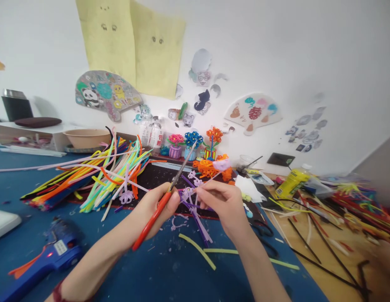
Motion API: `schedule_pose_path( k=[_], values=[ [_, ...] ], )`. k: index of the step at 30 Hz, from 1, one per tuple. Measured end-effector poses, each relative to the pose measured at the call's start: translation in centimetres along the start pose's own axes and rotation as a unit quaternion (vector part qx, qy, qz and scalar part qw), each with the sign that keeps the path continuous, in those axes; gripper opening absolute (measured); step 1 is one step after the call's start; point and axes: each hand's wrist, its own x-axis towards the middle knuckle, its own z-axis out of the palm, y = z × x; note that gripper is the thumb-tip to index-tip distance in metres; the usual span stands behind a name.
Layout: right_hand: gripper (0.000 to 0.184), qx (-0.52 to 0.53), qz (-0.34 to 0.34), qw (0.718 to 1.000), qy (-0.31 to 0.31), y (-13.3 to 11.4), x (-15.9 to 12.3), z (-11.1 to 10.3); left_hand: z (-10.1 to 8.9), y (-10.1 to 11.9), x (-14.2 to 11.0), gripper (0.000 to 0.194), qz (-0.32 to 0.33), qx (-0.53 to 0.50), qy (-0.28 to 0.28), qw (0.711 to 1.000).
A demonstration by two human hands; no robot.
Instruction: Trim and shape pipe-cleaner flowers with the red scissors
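My left hand [157, 205] is closed around a pair of red-handled scissors [152, 219], their blades pointing up and away. My right hand [222, 203] is in a pinch, with a thin lilac pipe cleaner [210, 181] at its fingertips. Purple pipe-cleaner pieces [196, 218] lie between and just beyond both hands; which of them the fingers touch is hard to make out. A lilac pipe-cleaner flower [126, 196] rests left of the scissors. Yellow-green strips [198, 251] lie on the blue table [170, 281] below the hands.
A blue glue gun [61, 251] with a lit red light lies at left. Bundled pipe cleaners [97, 176] stretch behind it. Small pots of pipe-cleaner flowers [189, 147] stand by the wall. A yellow bottle [292, 182] is at right, near loose dark strips and a blurred hand [379, 264].
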Motion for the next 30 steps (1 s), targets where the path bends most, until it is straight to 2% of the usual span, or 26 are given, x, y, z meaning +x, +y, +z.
schedule_pose_path(
  k=[2,4,7,15,22,30],
  values=[
    [0.007,0.002,-0.016,0.999,0.036,0.24,0.15,-0.25,-0.19,0.13,0.13,0.035,-0.014,0.118,0.045,0.992],
    [0.007,0.003,-0.019,0.998,0.059,0.45,0.29,-0.47,-0.19,0.25,0.22,0.036,-0.042,0.226,0.071,0.971],
    [0.010,-0.009,-0.017,0.998,0.065,0.56,0.43,-0.67,-0.02,0.36,0.24,0.037,-0.048,0.314,0.064,0.946],
    [0.014,-0.058,-0.016,0.997,0.049,0.41,0.35,-0.59,-0.15,0.38,0.07,0.029,-0.048,0.341,0.028,0.939],
    [0.011,-0.084,-0.021,0.996,0.036,0.62,0.24,-0.49,0.01,0.47,0.03,0.041,-0.042,0.338,0.018,0.940],
    [0.014,-0.123,-0.020,0.992,0.036,0.81,0.25,-0.40,0.00,-0.09,0.01,0.040,-0.036,0.328,0.016,0.944]
  ],
)
